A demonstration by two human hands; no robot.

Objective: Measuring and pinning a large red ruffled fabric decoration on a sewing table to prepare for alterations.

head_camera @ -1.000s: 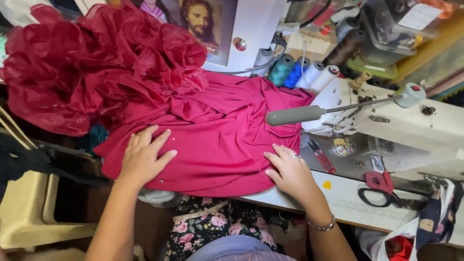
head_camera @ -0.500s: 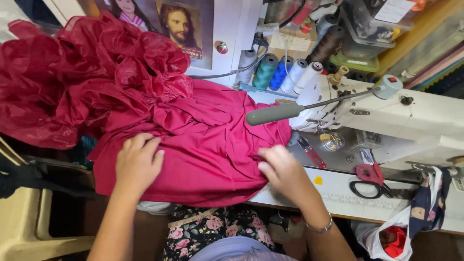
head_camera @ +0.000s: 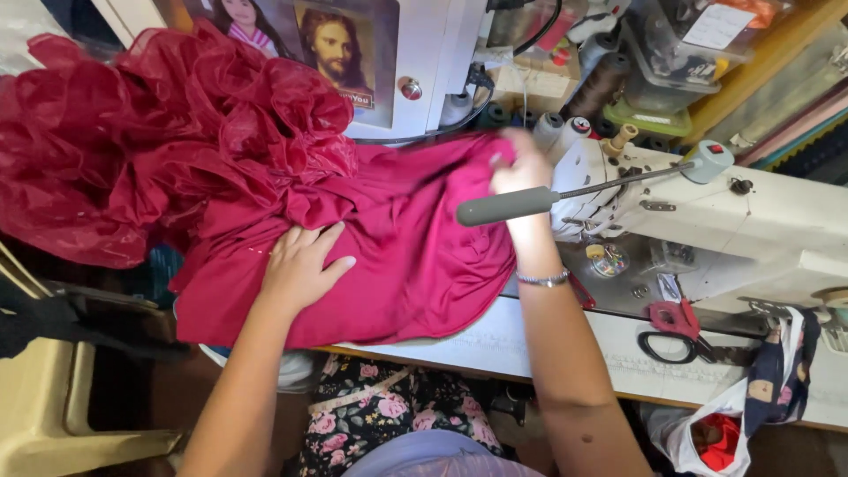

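Two hands work one crimson garment (head_camera: 415, 256) heaped on the sewing table (head_camera: 548, 349). Its ruffled organza (head_camera: 132, 150) bulges off the table's left edge and could drag the cloth down. Left hand (head_camera: 300, 265) lies spread flat on the fabric. Right hand (head_camera: 521, 168) pinches its far edge beside the sewing machine (head_camera: 707, 212); fabric might snag on the machine's one grey lever (head_camera: 508, 205). One pair of red-handled scissors (head_camera: 676, 331) lies to the right.

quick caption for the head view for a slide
Left hand flat on red fabric, right hand gripping its far edge beside a white sewing machine.
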